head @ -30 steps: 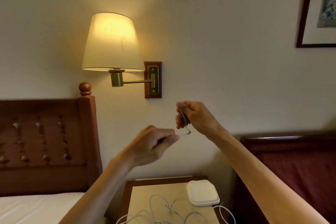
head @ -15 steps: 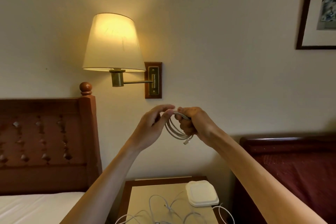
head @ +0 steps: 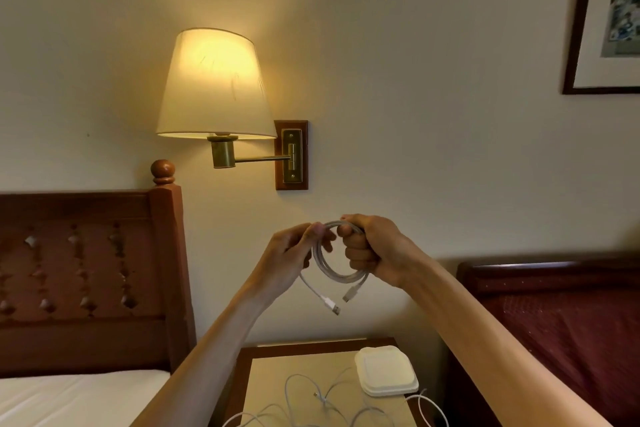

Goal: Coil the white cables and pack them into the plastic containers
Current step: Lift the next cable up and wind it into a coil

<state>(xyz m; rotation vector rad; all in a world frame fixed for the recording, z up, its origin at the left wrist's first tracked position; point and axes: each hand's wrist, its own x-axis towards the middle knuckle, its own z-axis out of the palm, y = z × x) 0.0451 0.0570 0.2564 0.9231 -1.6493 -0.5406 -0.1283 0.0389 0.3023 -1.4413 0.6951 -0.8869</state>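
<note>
A thin, smooth white rubber-sheathed cable wound into a small round coil (head: 337, 262) is held up in the air between both hands. The right hand (head: 372, 248) is clenched around the coil's upper right arc, the turns being gathered inside the curled fingers. The left hand (head: 289, 258) pinches the upper left arc between thumb and fingertips (head: 317, 229).

Two stiff white plug ends (head: 341, 300) hang free just below the hands. It is judged that the loops, being springy and slick, could fan open if either grip is relaxed; the loose tails could also snag or unwind a turn when the coil is carried downward.

Well below the hands, a shallow square off-white plastic container with rounded corners and a closed lid (head: 386, 371) rests on a wood-framed bedside table with a matte beige top (head: 266, 380). The lid is judged to need opening, which a single freed hand would have to manage. Beside the container, further loose white cables in slack tangled curves (head: 311, 395) lie on the tabletop, uncoiled; tangling is judged likely if one is pulled out carelessly.
</note>
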